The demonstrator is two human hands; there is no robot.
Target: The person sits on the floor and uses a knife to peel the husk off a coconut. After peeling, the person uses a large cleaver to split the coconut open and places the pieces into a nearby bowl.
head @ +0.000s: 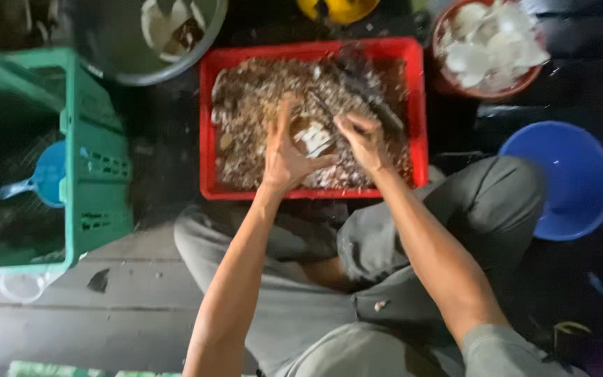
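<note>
A red plastic crate point(209, 126) lies on the floor in front of my knees, filled with brown and whitish shell pieces. My left hand point(284, 155) is over the crate, fingers spread around a pale shell piece point(314, 137). Beside it, my right hand point(362, 139) is closed on a dark knife-like tool point(378, 105) that is motion-blurred and points up and right across the crate. The two hands nearly touch at the pale piece.
A red bowl point(455, 87) of white pieces stands at the top right, a blue bowl point(560, 180) at the right. At the left stands a green crate point(95, 167) holding a blue scoop point(43, 178). A grey tub point(130, 66) and a yellow object point(336, 10) are at the top.
</note>
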